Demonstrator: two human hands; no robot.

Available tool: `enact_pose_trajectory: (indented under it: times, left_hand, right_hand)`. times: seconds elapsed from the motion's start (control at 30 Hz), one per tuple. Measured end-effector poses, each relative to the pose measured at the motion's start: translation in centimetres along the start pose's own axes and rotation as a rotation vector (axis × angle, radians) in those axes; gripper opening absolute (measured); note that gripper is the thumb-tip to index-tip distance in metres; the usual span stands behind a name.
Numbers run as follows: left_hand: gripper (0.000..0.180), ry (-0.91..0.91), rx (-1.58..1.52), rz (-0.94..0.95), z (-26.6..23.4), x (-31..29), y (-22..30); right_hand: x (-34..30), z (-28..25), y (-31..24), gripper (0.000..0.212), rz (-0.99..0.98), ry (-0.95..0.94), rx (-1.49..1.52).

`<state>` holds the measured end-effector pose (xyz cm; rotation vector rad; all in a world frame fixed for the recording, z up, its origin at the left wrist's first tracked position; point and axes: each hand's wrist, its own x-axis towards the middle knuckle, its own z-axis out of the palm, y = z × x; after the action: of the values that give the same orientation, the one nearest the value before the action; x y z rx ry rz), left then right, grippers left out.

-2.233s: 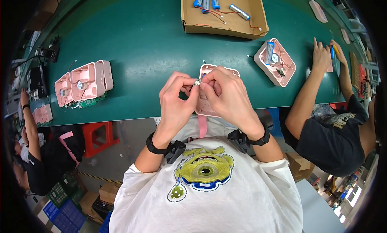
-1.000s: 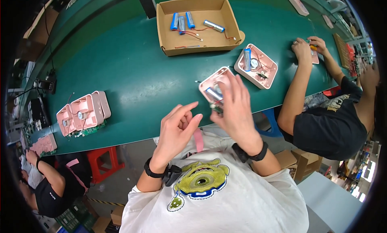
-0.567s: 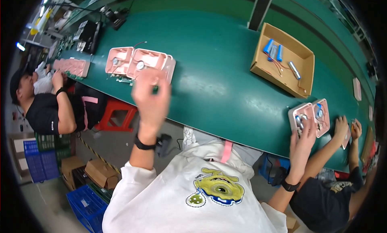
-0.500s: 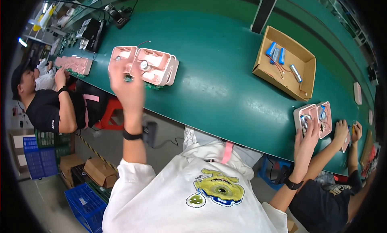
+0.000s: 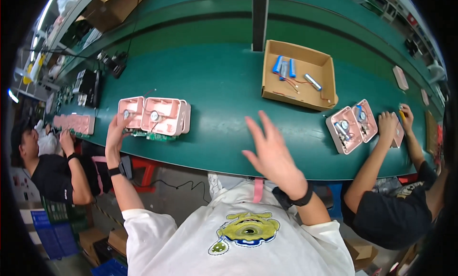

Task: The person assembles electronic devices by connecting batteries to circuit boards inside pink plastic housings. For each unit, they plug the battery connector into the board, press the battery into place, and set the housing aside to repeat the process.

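Note:
At the left of the bench, my left hand [image 5: 114,138] has its fingers closed at the near left edge of an open pink plastic housing [image 5: 130,106]. Beside it, another pink shell [image 5: 162,118] of the stack holds a round silver speaker [image 5: 154,116] with wires. Green circuit boards [image 5: 161,137] lie along the near side of these shells. My right hand [image 5: 274,156] hovers over the middle of the bench, fingers spread, with nothing in it. To its right sits another opened pink housing [image 5: 346,140], with a blue battery and speakers inside its two halves.
A cardboard tray [image 5: 298,100] with several blue wired batteries [image 5: 292,68] stands beyond my right hand, by a dark post [image 5: 259,23]. Co-workers sit on both sides; one's hands [image 5: 389,125] work at the right. A pink row of parts [image 5: 74,124] lies far left.
My right hand has left the right-hand housing and moved left over the bench, opening. My left hand has come down to the left housing's edge. The view has turned right.

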<state>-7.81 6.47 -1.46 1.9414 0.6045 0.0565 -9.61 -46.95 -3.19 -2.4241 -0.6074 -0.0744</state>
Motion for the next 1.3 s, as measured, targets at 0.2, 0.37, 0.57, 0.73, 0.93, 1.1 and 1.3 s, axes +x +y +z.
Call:
enact_pose_trajectory:
  times: [0.2, 0.37, 0.57, 0.73, 0.93, 1.1, 1.3]
  left_hand:
    - [0.044, -0.082, -0.039, 0.058, 5.0, -2.1, 3.9]
    - [0.046, -0.193, -0.09, 0.109, 6.3, -3.0, 5.2]
    - [0.048, -0.324, -0.039, 0.19, 8.5, -2.4, 7.4]
    - [0.048, -0.145, 0.08, 0.383, 9.4, -3.6, 7.9]
    - [0.035, 0.446, 0.374, 0.712, 9.7, -13.6, 11.7]
    - [0.032, -0.061, 0.372, 0.46, 15.0, -16.3, 9.9]
    - [0.028, -0.08, 0.117, 0.178, 16.9, -15.9, 9.1]
  right_hand:
    - [1.2, -0.6, -4.4, 0.076, -0.126, -0.016, 0.028]
    - [6.5, -10.1, -4.4, 0.037, 0.258, 0.101, -0.301]
    - [11.9, -12.8, 6.4, 0.018, 0.313, 0.038, -0.737]
    - [12.1, -10.7, 7.6, 0.013, 0.327, -0.138, -0.897]
    - [11.6, -13.1, 5.0, 0.014, 0.335, -0.228, -0.922]
    - [10.6, -15.7, 4.3, 0.016, 0.304, 0.083, -0.901]
    - [9.2, -16.2, 1.9, 0.019, 0.309, 0.427, -0.345]
